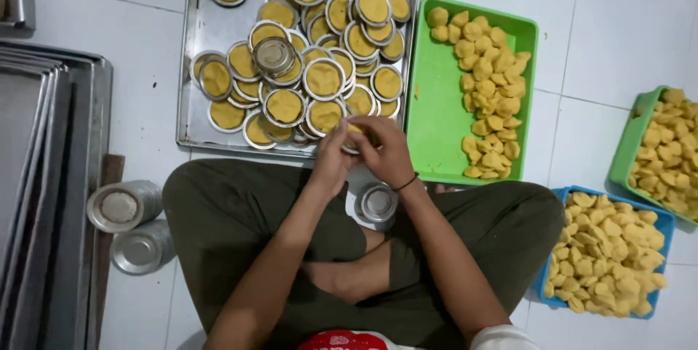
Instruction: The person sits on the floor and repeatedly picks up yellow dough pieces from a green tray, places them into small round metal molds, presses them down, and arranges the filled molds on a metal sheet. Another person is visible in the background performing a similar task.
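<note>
Left hand [333, 157] and right hand [389, 152] meet, both closed round small round tin with yellow dough [355, 132]. Tin lies level, just short of metal tray [211, 26] near edge.

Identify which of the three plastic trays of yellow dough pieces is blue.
The blue tray at lower right, beside the person's knee; the other two trays are green.

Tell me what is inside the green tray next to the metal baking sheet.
The green tray holds a pile of yellow dough lumps along its right side; its left half shows bare green bottom. Whatever lies beneath the pile is covered.
</note>
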